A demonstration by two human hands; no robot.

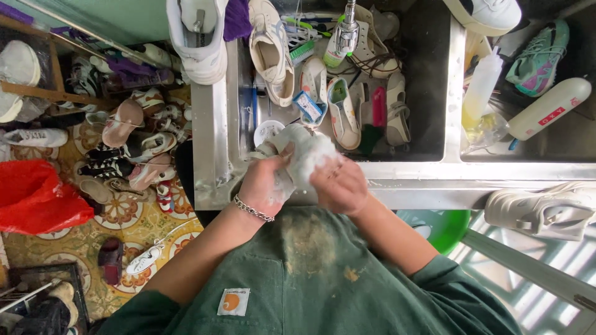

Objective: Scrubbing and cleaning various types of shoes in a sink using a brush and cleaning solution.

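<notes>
Both hands clasp a soapy white shoe at mid-frame, over the sink's front rim. The left hand, with a chain bracelet, wraps its side; the right hand presses fingers on its top. More shoes lie in the basin above, beside a blue brush.

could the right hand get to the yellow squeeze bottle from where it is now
Probably not at once: the right hand is busy on the soapy white shoe. The yellow squeeze bottle stands unblocked beyond the sink's divider.
</notes>
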